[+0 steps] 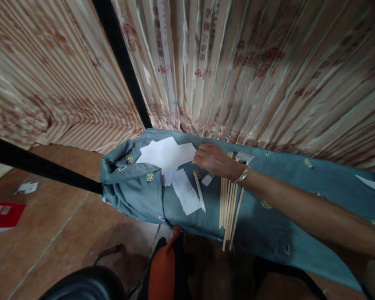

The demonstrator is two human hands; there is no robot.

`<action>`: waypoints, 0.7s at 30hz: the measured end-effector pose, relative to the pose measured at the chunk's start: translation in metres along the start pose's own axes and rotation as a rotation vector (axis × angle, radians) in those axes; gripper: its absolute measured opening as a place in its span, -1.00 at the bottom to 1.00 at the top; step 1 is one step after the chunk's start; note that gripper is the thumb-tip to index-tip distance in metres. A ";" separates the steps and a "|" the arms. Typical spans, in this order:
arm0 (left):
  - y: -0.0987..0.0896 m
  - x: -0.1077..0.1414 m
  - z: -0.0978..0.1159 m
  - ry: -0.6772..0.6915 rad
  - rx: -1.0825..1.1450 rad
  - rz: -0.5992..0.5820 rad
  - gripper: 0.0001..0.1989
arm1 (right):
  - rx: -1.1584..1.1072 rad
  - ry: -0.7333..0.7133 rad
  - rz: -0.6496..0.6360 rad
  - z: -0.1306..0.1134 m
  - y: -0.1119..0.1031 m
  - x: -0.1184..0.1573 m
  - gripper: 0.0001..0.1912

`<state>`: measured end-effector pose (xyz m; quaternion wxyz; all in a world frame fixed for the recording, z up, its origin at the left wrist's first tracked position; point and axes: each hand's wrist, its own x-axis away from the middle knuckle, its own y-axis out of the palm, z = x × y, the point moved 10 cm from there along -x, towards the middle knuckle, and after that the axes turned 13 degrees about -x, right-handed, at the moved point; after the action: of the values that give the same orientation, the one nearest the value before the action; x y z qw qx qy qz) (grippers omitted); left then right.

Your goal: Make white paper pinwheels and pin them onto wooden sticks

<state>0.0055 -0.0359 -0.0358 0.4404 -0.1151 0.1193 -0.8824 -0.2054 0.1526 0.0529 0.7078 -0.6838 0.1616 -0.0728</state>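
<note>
My right hand (214,160) reaches in from the right over the blue-grey cloth, a bracelet (243,175) on its wrist. Its fingers are curled closed at the right end of a white sheet of paper (186,153), which runs into the fingertips. That sheet lies with other white papers (159,154) in a loose fan on the cloth. Below the hand are a small paper slip with writing (186,192), a white pen (199,192) and an eraser (208,179). A bundle of wooden sticks (227,208) lies under the wrist. My left hand is out of the picture.
The blue-grey cloth (256,225) with pineapple prints covers a long narrow surface. Two black poles (121,58) stand at its left end. Patterned curtains (206,83) hang behind. On the floor lie a red packet (4,214) and paper scraps (27,187); a black seat (84,285) is nearby.
</note>
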 end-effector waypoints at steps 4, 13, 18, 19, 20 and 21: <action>-0.001 -0.003 -0.001 0.013 -0.009 0.005 -0.72 | -0.203 0.279 0.265 0.026 -0.051 0.065 -0.67; -0.001 -0.019 -0.005 -0.040 -0.025 0.048 -0.79 | -0.487 1.083 1.041 0.058 -0.082 0.316 -0.76; -0.035 -0.021 0.016 0.083 -0.163 0.215 -0.77 | -0.083 0.895 0.973 0.006 -0.114 0.342 -0.84; -0.042 -0.021 0.021 0.138 -0.224 0.251 -0.75 | -0.091 0.819 0.906 -0.003 -0.108 0.336 -0.86; -0.049 -0.020 0.025 0.193 -0.286 0.293 -0.73 | -0.121 0.751 0.842 -0.011 -0.099 0.330 -0.85; -0.055 -0.019 0.027 0.232 -0.345 0.327 -0.71 | -0.169 0.706 0.780 -0.018 -0.087 0.325 -0.83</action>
<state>-0.0164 0.0083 0.0047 0.5342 -0.0656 0.3345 -0.7736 0.1035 0.0256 0.0965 0.5271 -0.5615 0.6376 -0.0168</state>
